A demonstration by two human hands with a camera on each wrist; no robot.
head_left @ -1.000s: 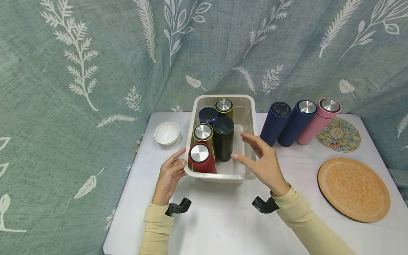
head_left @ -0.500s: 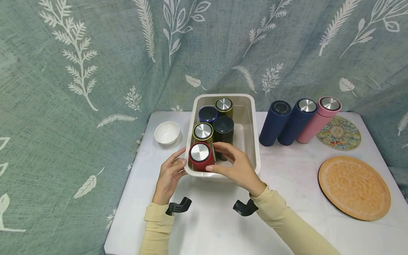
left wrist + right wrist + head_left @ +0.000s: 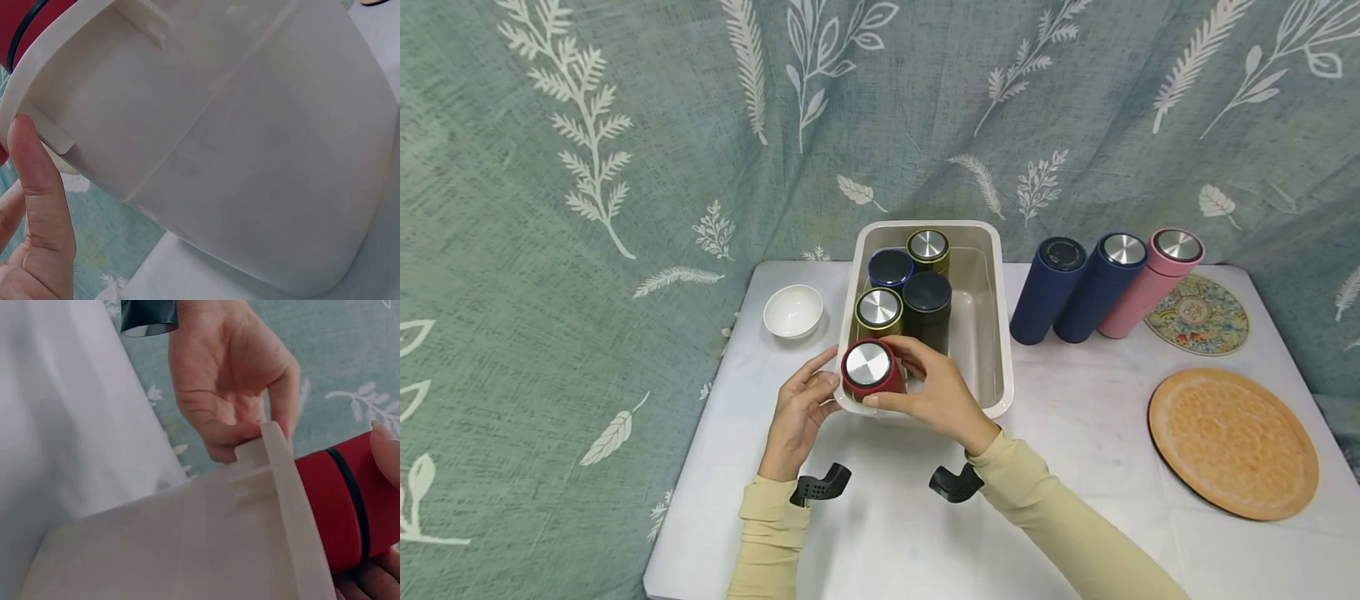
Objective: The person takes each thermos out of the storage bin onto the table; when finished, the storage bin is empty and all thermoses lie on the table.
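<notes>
A red thermos (image 3: 868,365) with a steel-topped lid stands at the front left corner of a pale plastic bin (image 3: 1006,358). My right hand (image 3: 936,393) grips it near the top, thumb in front and fingers behind. In the right wrist view the red thermos (image 3: 328,512), with a black ring, rises above the bin's rim. My left hand (image 3: 801,412) pinches the bin's rim at its left front corner; the left thumb (image 3: 37,169) presses under the lip. Also inside the bin are a black thermos (image 3: 927,296), a blue-rimmed one (image 3: 891,268) and two gold ones, including the near gold thermos (image 3: 879,309).
Right of the bin stand two navy thermoses, one the nearer navy thermos (image 3: 1041,296), and a pink thermos (image 3: 1138,292). A patterned round mat (image 3: 1206,321) and an orange round board (image 3: 1232,446) lie farther right. A white bowl (image 3: 793,312) sits left.
My right hand has moved left from above the bin's right side and taken hold of the red thermos, which has shifted slightly left. The left hand stays on the rim.
</notes>
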